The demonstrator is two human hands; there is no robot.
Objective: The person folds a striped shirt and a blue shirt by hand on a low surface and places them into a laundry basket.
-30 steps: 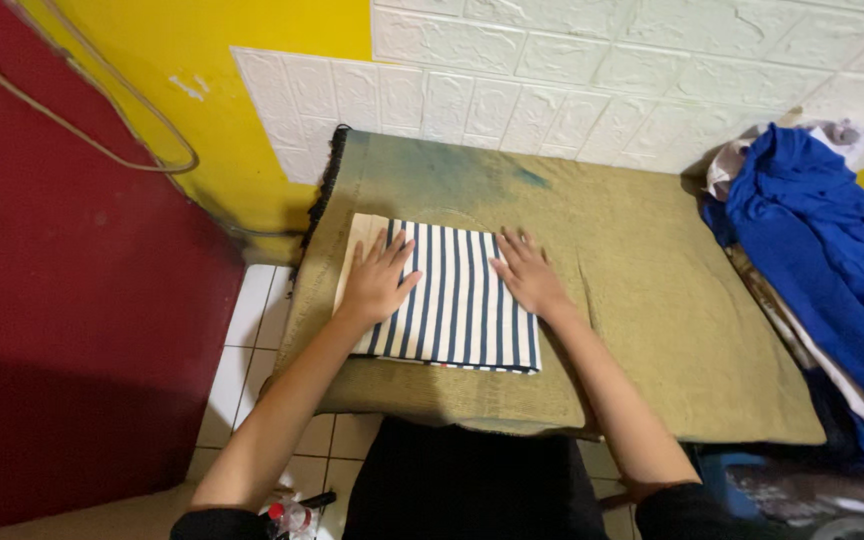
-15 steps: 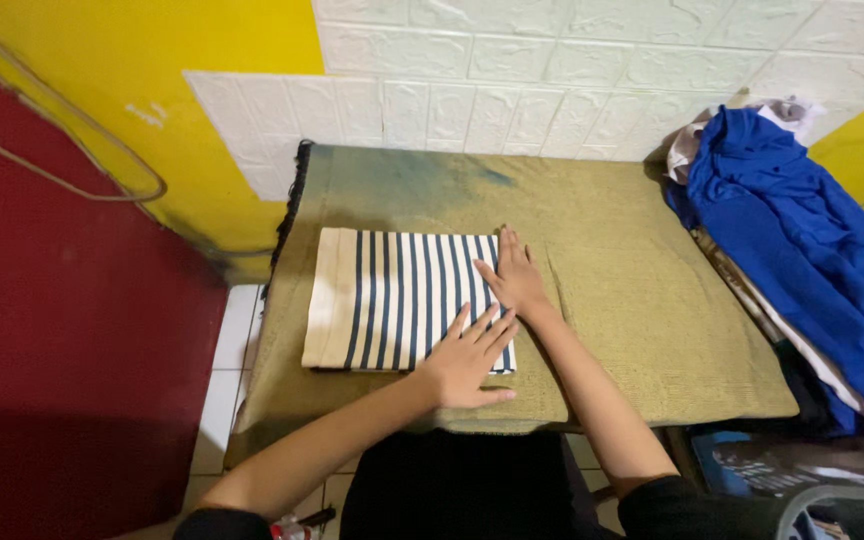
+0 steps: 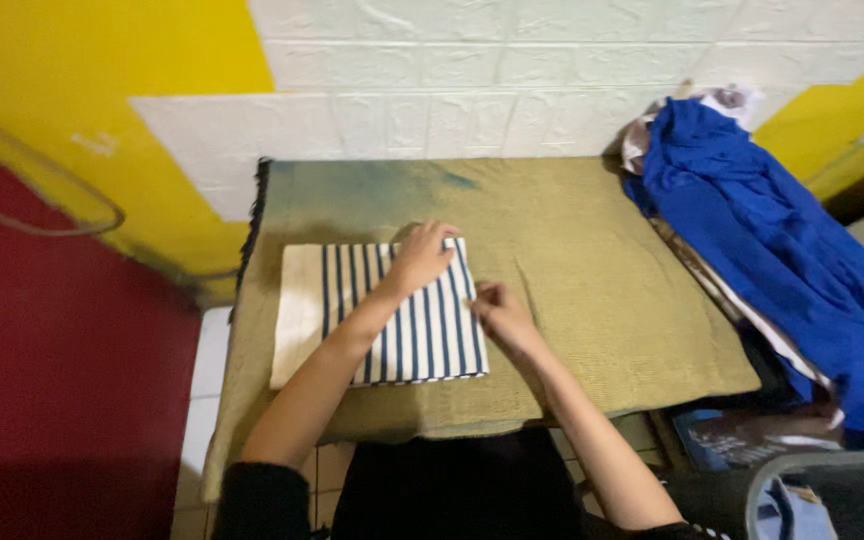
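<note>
A folded cloth [image 3: 422, 330], cream with dark blue stripes, lies flat on a table covered by an olive-brown mat [image 3: 592, 270]. My left hand [image 3: 420, 255] reaches across to the cloth's far right corner and its fingers curl over that edge. At the middle of the cloth's right edge my right hand [image 3: 497, 312] pinches the fabric. Both forearms cross over the near part of the cloth.
A heap of blue and patterned clothes [image 3: 752, 240] fills the table's right side and hangs over its edge. A white brick and yellow wall stands behind. A red panel [image 3: 52, 380] is at the left, with tiled floor below.
My left hand has moved from the cloth's near right side up to its far right corner. My right hand has slid down along the right edge and closed on it.
</note>
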